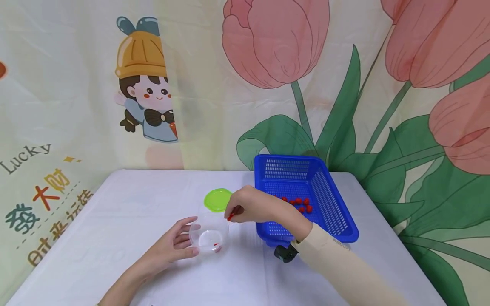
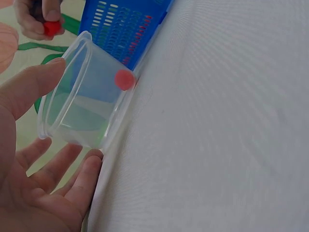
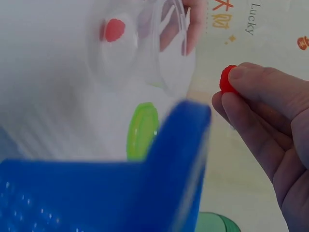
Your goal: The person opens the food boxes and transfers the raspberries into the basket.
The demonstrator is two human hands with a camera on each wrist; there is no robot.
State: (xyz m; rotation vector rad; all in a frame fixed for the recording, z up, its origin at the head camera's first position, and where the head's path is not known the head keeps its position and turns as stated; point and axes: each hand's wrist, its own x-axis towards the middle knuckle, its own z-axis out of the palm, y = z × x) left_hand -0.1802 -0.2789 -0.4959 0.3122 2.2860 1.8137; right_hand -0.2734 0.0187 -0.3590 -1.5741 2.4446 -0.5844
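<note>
A clear plastic tub (image 1: 208, 233) stands upright on the white table, with one red raspberry (image 2: 125, 79) at its bottom. My left hand (image 1: 174, 246) holds the tub from its left side, thumb by the near side and fingers by the far side. Just above and right of the rim, my right hand (image 1: 246, 206) pinches another red raspberry (image 3: 227, 79) between thumb and fingertips. This bumpy fruit hangs outside the tub. Several more raspberries (image 1: 298, 201) lie in the blue basket (image 1: 344, 225), partly hidden by my right forearm.
A bright green lid (image 1: 217, 200) lies flat behind the tub. The basket's raised wall is close under my right forearm. A dark wrist device (image 1: 286, 253) is on my right wrist. Behind the table (image 1: 145, 204) hangs a printed curtain (image 1: 203, 85) with tulips.
</note>
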